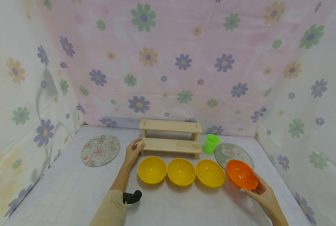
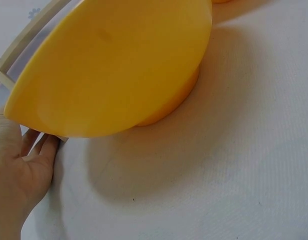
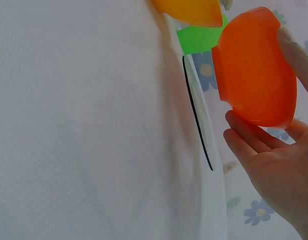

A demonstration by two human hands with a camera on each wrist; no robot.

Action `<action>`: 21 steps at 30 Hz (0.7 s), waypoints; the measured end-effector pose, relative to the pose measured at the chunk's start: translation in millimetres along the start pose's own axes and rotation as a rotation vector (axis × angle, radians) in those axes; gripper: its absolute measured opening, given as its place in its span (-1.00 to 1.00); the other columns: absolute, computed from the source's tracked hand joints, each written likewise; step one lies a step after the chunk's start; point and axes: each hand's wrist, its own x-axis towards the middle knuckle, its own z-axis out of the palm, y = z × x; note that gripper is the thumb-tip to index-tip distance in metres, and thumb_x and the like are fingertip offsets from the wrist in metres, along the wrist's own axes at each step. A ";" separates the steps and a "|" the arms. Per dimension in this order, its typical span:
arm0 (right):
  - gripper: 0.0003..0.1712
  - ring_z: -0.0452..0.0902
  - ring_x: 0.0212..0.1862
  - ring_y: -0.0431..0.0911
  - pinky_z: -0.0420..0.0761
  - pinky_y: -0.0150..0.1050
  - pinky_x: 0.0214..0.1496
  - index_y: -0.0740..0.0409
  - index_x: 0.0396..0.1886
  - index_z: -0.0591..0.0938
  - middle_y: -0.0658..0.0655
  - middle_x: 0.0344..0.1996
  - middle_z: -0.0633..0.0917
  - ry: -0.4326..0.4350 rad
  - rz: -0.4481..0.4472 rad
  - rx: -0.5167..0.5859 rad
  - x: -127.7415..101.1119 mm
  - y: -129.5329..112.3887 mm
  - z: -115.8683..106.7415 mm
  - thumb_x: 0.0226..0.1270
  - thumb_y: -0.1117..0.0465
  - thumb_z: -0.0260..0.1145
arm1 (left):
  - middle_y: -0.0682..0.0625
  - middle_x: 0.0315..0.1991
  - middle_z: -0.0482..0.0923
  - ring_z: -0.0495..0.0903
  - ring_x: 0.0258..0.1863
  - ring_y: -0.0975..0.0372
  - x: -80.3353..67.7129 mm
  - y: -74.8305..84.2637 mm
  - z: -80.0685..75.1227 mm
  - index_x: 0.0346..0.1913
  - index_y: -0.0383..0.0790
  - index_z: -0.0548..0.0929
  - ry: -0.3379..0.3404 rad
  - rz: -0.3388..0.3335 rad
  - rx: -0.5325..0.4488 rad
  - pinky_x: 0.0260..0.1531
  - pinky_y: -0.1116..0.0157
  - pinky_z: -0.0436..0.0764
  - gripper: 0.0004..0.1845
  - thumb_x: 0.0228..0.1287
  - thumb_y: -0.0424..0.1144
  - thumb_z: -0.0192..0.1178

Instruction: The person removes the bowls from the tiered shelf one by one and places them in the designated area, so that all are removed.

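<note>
My right hand (image 1: pixel 258 190) holds an orange bowl (image 1: pixel 240 174) by its rim, tilted and lifted off the table at the right end of a row. In the right wrist view the thumb (image 3: pixel 296 50) lies over the orange bowl (image 3: pixel 256 70) and the fingers (image 3: pixel 246 140) curl under it. Three yellow bowls (image 1: pixel 152 169) (image 1: pixel 181 171) (image 1: pixel 210 173) stand side by side in front of a two-step wooden shelf (image 1: pixel 170 135). My left hand (image 1: pixel 134 151) grips the left end of the shelf's lower step. The left wrist view is filled by a yellow bowl (image 2: pixel 118 65) beside my left hand (image 2: pixel 23 170).
A green cup (image 1: pixel 211 143) stands right of the shelf. A round patterned mat (image 1: pixel 233 153) lies behind the orange bowl, and a floral round mat (image 1: pixel 100 150) lies at the left. Flowered cloth walls close in the white table (image 1: pixel 72 188) on three sides.
</note>
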 end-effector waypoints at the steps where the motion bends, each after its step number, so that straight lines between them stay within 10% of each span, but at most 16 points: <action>1: 0.04 0.24 -0.13 -0.72 0.47 -0.62 -0.16 0.33 0.47 -0.09 0.54 0.36 0.08 -0.002 0.019 -0.013 -0.1 0.7 -0.3 0.20 0.22 0.37 | -0.33 0.13 0.48 0.53 -0.04 0.06 -0.1 0.3 0.0 0.21 -0.29 0.48 0.000 -0.003 -0.003 -0.25 0.47 0.54 -0.54 0.25 -0.30 0.22; 13: 0.07 0.24 -0.13 -0.67 0.41 -0.63 -0.13 0.26 0.48 -0.12 0.46 0.40 0.05 -0.043 0.114 -0.057 0.6 8.1 -0.5 0.21 0.12 0.36 | -0.36 0.14 0.46 0.51 -0.05 0.10 1.4 -0.9 -0.1 0.22 -0.30 0.46 -0.006 -0.012 -0.014 -0.27 0.50 0.51 -0.53 0.25 -0.30 0.21; 21: 0.10 0.16 0.30 0.29 0.38 -0.66 -0.14 0.21 0.49 -0.18 0.43 0.42 0.01 -0.070 0.164 -0.123 -0.7 13.9 0.1 0.24 0.03 0.33 | -0.36 0.15 0.44 0.51 -0.01 0.06 0.2 0.4 -1.0 0.24 -0.30 0.44 -0.020 -0.011 -0.015 -0.25 0.50 0.50 -0.51 0.26 -0.30 0.21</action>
